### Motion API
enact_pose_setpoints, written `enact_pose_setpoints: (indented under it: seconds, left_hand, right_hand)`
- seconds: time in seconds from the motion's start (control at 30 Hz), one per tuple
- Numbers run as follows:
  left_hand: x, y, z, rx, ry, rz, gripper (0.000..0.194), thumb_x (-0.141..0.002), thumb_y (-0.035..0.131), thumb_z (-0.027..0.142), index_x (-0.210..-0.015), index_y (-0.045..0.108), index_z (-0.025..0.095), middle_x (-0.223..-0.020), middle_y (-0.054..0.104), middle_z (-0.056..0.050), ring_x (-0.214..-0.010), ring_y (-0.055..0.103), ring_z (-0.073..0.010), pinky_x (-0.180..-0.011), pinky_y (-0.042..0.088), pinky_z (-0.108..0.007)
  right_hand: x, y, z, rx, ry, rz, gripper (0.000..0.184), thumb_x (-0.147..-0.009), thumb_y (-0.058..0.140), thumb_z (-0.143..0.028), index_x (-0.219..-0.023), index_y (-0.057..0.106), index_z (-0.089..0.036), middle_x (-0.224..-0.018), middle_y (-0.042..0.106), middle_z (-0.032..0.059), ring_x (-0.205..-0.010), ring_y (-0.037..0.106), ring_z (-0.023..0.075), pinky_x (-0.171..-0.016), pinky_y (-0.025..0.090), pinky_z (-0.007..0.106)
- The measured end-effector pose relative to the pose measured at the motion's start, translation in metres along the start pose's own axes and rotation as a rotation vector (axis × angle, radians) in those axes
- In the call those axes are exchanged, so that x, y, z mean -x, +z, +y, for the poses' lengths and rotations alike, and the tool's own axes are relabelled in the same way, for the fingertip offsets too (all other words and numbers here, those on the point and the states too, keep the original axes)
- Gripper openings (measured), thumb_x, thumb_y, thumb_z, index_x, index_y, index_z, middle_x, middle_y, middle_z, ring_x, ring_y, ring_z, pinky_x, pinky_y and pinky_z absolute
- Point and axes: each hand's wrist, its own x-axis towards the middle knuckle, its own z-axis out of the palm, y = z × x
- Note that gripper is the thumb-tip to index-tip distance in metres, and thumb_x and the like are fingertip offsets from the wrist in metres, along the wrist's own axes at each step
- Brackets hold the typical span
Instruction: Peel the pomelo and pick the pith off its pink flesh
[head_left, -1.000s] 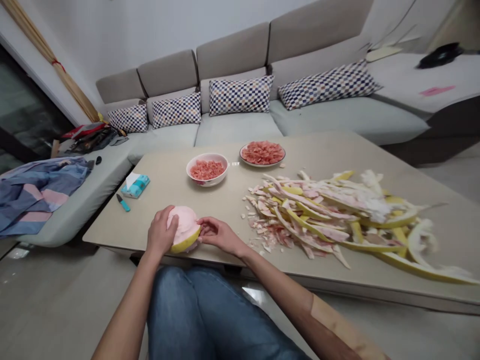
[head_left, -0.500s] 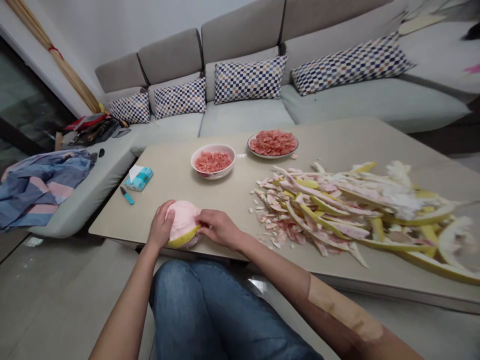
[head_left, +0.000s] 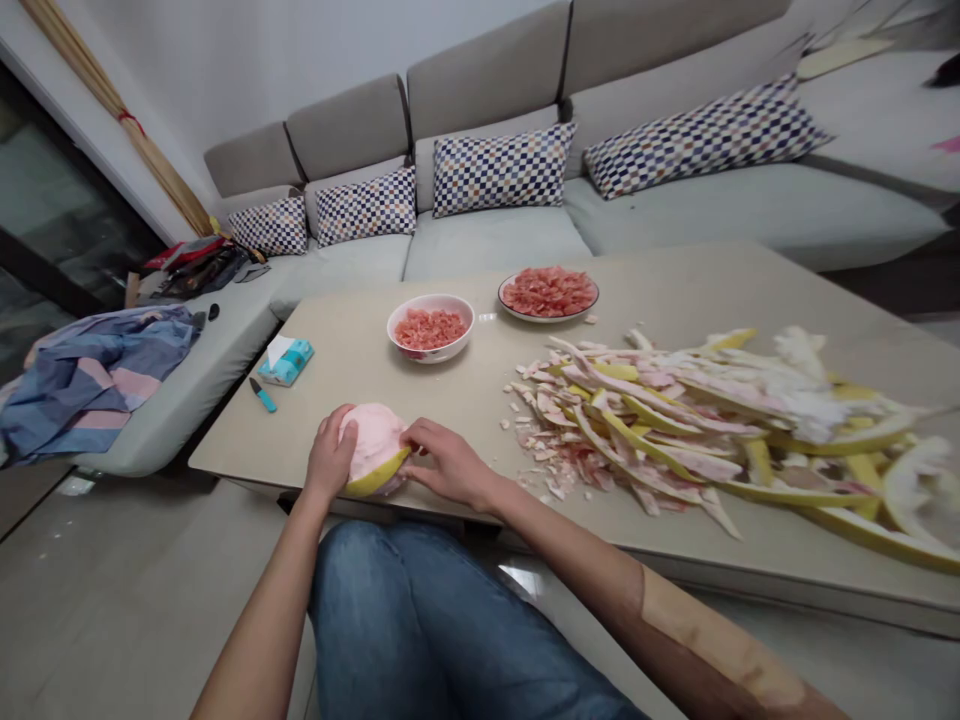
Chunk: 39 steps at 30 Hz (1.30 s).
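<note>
A partly peeled pomelo (head_left: 373,443), pale pink pith on top with a strip of yellow rind along its lower side, rests on the near edge of the beige table (head_left: 675,290). My left hand (head_left: 330,455) cups its left side with fingers curled round it. My right hand (head_left: 448,462) grips its right side, fingertips pressed at the rind's edge.
A large heap of yellow and pink peel (head_left: 712,420) covers the table's right half. A white bowl (head_left: 430,327) and a plate (head_left: 548,295) hold red fruit flesh. A teal knife (head_left: 263,395) and a tissue pack (head_left: 286,360) lie at the left. A grey sofa with checked cushions stands behind.
Both hands stay on the pomelo with only small shifts of the right fingers. The head camera has drifted, so the scene sits slightly to the right and lower.
</note>
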Motion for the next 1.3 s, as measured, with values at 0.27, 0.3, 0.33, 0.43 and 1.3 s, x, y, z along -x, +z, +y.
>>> enact_pose_setpoints:
  seconds: [0.27,0.3,0.33,0.43,1.3]
  left_hand:
    - [0.004,0.001,0.001,-0.051,-0.036,0.018,0.044,-0.095,0.038,0.046,-0.128,0.054,0.022,-0.126,0.059,-0.010,-0.121,0.053,-0.0243,-0.107,0.040,-0.043]
    - [0.004,0.001,0.003,-0.065,-0.037,0.016,0.044,-0.094,0.039,0.046,-0.128,0.054,0.022,-0.126,0.059,-0.010,-0.121,0.053,-0.0244,-0.107,0.041,-0.043]
    - [0.005,0.001,0.004,-0.077,-0.038,0.013,0.044,-0.094,0.039,0.046,-0.129,0.054,0.023,-0.126,0.059,-0.010,-0.121,0.053,-0.0246,-0.106,0.041,-0.044]
    - [0.005,0.001,0.008,-0.110,-0.036,0.009,0.043,-0.094,0.039,0.045,-0.129,0.054,0.024,-0.126,0.060,-0.010,-0.120,0.054,-0.0249,-0.105,0.042,-0.044]
    - [0.003,0.002,0.029,-0.197,-0.108,0.014,0.042,-0.094,0.040,0.045,-0.128,0.056,0.025,-0.124,0.062,-0.012,-0.119,0.055,-0.0274,-0.101,0.044,-0.046]
  right_hand:
    - [-0.011,-0.012,-0.002,-0.100,0.061,-0.068,0.019,-0.079,0.075,-0.029,-0.089,0.066,-0.016,-0.087,0.063,0.0029,-0.075,0.058,0.0131,-0.072,0.049,0.026]
    - [-0.013,-0.014,-0.003,-0.066,0.049,-0.083,0.019,-0.077,0.077,-0.027,-0.087,0.066,-0.016,-0.084,0.063,0.0023,-0.075,0.058,0.0132,-0.071,0.047,0.026]
    - [-0.015,-0.016,-0.004,-0.030,0.039,-0.099,0.018,-0.075,0.078,-0.025,-0.084,0.066,-0.016,-0.082,0.062,0.0017,-0.074,0.057,0.0133,-0.070,0.046,0.025]
    - [-0.022,-0.021,-0.009,0.087,0.006,-0.151,0.017,-0.072,0.080,-0.022,-0.077,0.065,-0.015,-0.075,0.062,0.0005,-0.072,0.054,0.0138,-0.068,0.042,0.025]
    - [-0.029,-0.018,-0.021,0.291,0.092,-0.210,0.024,-0.065,0.086,-0.027,-0.072,0.067,-0.015,-0.067,0.062,0.0001,-0.065,0.051,0.0135,-0.061,0.034,0.024]
